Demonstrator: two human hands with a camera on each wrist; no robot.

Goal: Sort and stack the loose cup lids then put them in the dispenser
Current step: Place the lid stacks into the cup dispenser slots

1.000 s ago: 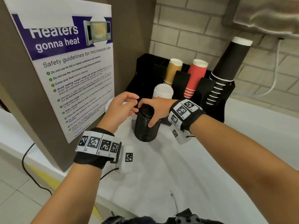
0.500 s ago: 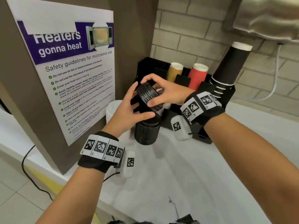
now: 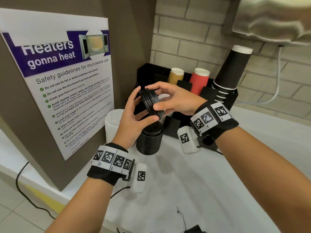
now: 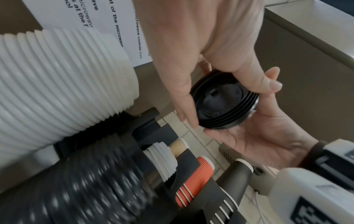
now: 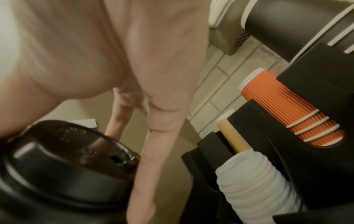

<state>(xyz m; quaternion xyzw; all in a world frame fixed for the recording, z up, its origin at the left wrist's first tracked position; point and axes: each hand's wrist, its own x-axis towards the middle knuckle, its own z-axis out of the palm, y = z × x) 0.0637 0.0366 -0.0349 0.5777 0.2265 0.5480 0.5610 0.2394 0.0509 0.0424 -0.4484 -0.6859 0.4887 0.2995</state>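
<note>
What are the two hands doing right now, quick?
Left hand: holding the small stack of black lids, thumb and fingers round its rim.
Right hand: gripping the same stack from the other side.

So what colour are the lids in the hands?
Black lids, clearest in the left wrist view.

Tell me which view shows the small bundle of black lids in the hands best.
The left wrist view: the bundle of black lids faces the camera, top and stacked rims sharp, pinched between the left hand and right hand. The head view shows it edge-on and tilted. The right wrist view shows it close and blurred.
</note>
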